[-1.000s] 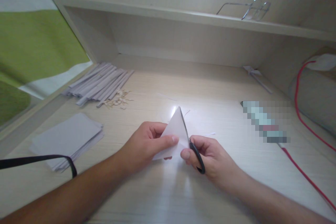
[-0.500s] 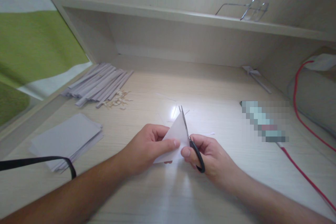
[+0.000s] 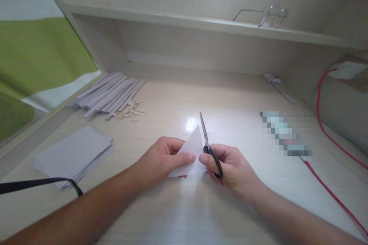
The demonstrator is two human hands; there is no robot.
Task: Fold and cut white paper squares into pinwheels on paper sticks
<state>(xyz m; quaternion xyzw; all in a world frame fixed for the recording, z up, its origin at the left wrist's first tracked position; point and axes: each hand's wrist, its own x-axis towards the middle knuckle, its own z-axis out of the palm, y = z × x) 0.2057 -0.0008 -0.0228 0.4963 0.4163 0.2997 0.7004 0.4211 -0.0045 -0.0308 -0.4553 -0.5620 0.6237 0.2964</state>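
Pinched between thumb and fingers of my left hand [image 3: 166, 160] is a white sheet of paper [image 3: 194, 143], folded to a pointed triangle with its tip facing away from me. My right hand [image 3: 230, 164] grips black-handled scissors [image 3: 214, 157]. Their blades look closed and point away, just right of the paper's slanted edge. Thin paper offcuts lie on the desk behind the blades, partly lost in a bright glare.
Left on the desk [image 3: 161, 214] are a stack of paper [image 3: 73, 151], rolled paper sticks [image 3: 115, 92] and curled yellowish scraps [image 3: 129, 111]. A blurred-out phone [image 3: 283, 134] on a red cable [image 3: 330, 195] lies right. Behind it rests a paper pinwheel-like piece [image 3: 273, 80]. Glasses [image 3: 270, 17] sit on the shelf [image 3: 172, 17].
The scissor blades, earlier slightly apart at the paper's right edge, have come together and moved a little right, off the paper. My left hand keeps its hold nearly in place.
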